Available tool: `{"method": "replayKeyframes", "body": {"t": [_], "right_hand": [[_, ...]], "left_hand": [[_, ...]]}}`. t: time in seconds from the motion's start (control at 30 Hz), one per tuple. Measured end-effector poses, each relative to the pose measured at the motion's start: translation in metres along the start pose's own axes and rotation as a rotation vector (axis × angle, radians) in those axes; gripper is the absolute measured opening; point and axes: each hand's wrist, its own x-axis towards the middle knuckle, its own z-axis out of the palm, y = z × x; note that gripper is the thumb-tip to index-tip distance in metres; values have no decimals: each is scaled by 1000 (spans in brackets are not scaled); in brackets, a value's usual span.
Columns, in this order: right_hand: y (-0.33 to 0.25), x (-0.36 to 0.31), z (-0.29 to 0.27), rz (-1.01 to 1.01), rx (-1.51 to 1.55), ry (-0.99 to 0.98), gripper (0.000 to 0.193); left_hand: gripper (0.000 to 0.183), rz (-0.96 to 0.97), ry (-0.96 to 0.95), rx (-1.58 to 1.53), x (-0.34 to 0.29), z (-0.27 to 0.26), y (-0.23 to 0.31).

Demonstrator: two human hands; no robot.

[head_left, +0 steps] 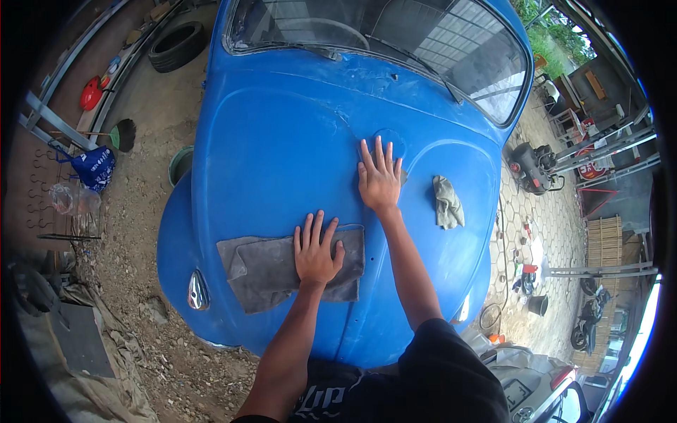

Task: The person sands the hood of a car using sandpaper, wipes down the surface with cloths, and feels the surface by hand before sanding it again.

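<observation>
A blue car hood (282,162) fills the middle of the view. My left hand (317,257) lies flat, fingers apart, on a grey cloth (264,271) that is spread with folds over the hood's near part. Farther up and to the right, my right hand (379,180) rests flat with its fingers stretched out, just below a round outline in the paint. A small brownish patch shows at the edge of its palm; whether it is a thing or a mark I cannot tell. To the right of that hand a crumpled pale grey-green rag (448,202) sits on the hood.
The windshield (374,42) with its wipers rises at the far end. On the left ground are a tire (177,46), a broom (123,134) and a blue bag (94,168). A dark compressor-like machine (532,168) and a black bucket (538,304) stand on the right paving. Another car (536,391) is at lower right.
</observation>
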Motion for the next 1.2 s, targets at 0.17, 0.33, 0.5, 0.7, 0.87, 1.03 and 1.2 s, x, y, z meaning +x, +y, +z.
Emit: {"method": "replayKeyframes", "body": {"t": [0.17,0.33,0.5,0.7,0.87,1.03,1.2], "right_hand": [[24,57,-5,121,-24,96,51],[-2,-8,-6,79,45,46,51],[39,46,-10,142,7,68,52],[14,-12,-6,49,53,11,52],[42,26,-17,50,43,28,52],[32,6,-4,113,63,37,53],[29,-26,-16,15,107,-44,54]], "left_hand": [[52,27,17,-27,7,4,8],[51,-3,6,-1,0,0,-1],[51,1,-6,-30,8,4,9],[52,-14,16,-7,2,5,-4],[51,1,15,-21,4,5,5],[51,-23,6,18,1,3,1],[51,-4,19,22,-1,0,1]]}}
